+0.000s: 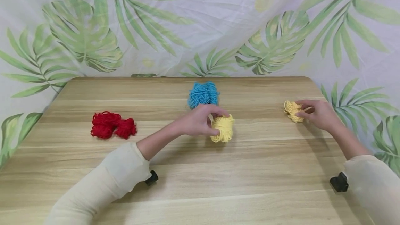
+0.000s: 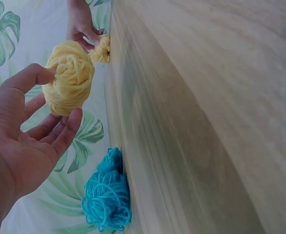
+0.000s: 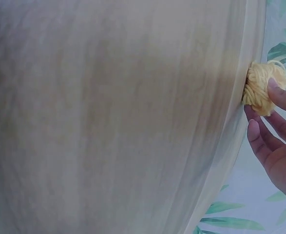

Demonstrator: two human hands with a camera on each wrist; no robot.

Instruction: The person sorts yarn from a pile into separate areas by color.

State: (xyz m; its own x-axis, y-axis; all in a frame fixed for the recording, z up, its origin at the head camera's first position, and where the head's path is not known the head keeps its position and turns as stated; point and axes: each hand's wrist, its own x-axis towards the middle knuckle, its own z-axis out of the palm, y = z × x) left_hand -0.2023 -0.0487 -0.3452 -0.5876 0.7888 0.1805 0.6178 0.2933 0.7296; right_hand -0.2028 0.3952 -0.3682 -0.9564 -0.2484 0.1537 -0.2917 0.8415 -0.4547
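My left hand [image 1: 201, 120] pinches a pale yellow yarn bundle [image 1: 223, 128] between thumb and fingers, near the middle of the table. In the left wrist view this yellow bundle [image 2: 69, 78] looks raised off the wood. Over at the right, my right hand [image 1: 318, 114] holds a smaller, deeper yellow yarn bundle [image 1: 293, 111] by its right side. The right wrist view shows that small bundle [image 3: 264, 87] against the tabletop, with the thumb on it and fingers beneath. Behind my left hand lies blue yarn [image 1: 203, 93], its front edge partly covered by the hand.
Red yarn [image 1: 106, 125] in two adjoining clumps rests on the left of the wooden table [image 1: 200, 180]. A leaf-patterned cloth [image 1: 212, 20] hangs behind the table's far edge. Black wrist devices [image 1: 339, 182] stick out below both sleeves.
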